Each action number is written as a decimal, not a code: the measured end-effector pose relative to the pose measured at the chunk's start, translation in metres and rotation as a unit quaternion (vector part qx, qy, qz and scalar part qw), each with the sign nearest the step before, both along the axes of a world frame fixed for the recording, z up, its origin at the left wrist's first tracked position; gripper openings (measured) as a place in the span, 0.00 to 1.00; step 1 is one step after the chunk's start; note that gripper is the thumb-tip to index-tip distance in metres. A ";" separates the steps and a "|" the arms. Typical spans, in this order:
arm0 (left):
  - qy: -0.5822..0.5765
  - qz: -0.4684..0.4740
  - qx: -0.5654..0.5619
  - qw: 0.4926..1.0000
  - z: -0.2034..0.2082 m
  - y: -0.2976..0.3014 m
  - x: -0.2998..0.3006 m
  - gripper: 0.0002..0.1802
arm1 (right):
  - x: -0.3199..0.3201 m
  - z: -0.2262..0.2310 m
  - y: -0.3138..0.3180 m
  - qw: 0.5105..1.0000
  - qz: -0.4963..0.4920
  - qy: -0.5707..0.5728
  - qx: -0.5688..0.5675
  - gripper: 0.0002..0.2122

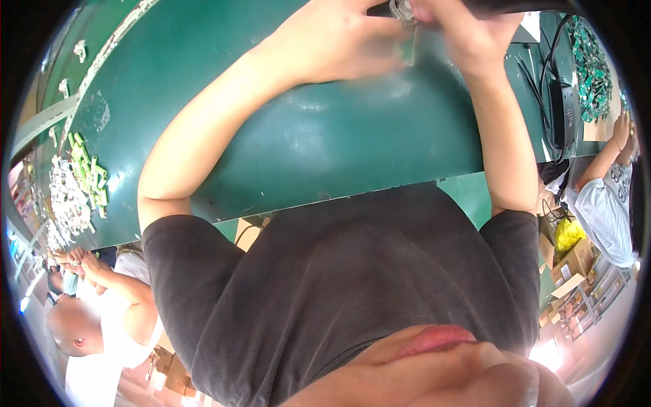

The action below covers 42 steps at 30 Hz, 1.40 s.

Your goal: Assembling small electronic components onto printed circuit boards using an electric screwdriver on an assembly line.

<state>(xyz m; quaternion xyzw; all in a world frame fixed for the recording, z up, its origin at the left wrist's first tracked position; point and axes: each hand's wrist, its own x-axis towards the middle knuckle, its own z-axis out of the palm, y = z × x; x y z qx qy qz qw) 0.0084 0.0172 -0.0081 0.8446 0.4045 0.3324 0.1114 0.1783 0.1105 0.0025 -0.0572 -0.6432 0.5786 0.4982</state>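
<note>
Both my hands are together at the top edge of the view, above the green tabletop [305,142]. My left hand [346,44] reaches in from the left, its lower fingers smeared by motion. A small grey-white piece that looks coiled [401,10] sits between the hands, partly cut off by the frame. The fingers of my right hand [478,34] are closed at that piece. Just below it, by my left fingertips, is a small, narrow pale-green piece [409,51], blurred.
Light-green cylinders [88,169] and a heap of white parts [66,197] lie at the left. A black power adapter [561,112] with cables and many green circuit boards [591,68] are at the right. Other people work on both sides. Cardboard boxes [573,268] stand behind at right.
</note>
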 end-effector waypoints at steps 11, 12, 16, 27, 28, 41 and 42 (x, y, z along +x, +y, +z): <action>0.076 0.131 -0.087 0.985 0.028 0.020 -0.023 0.19 | 0.011 0.009 -0.008 0.995 0.023 0.036 -0.092 0.30; 0.081 0.140 -0.052 0.986 0.027 0.037 -0.039 0.19 | 0.008 -0.007 0.002 1.000 -0.008 -0.002 -0.022 0.23; -0.058 0.172 -0.133 0.974 0.034 0.091 -0.112 0.21 | 0.006 -0.014 -0.002 0.994 -0.040 -0.091 0.045 0.31; 0.056 0.353 0.078 0.931 -0.043 0.125 -0.171 0.19 | 0.003 -0.012 0.000 0.986 -0.087 -0.030 0.139 0.24; 0.032 0.353 0.097 0.930 -0.040 0.123 -0.170 0.18 | 0.001 -0.011 0.001 0.984 -0.090 -0.023 0.152 0.25; -0.041 0.368 0.154 0.916 -0.031 0.112 -0.170 0.19 | 0.000 -0.021 -0.002 0.979 -0.070 0.014 0.192 0.29; -0.048 0.366 0.154 0.917 -0.031 0.111 -0.168 0.19 | -0.002 -0.022 -0.004 0.978 -0.072 0.008 0.195 0.29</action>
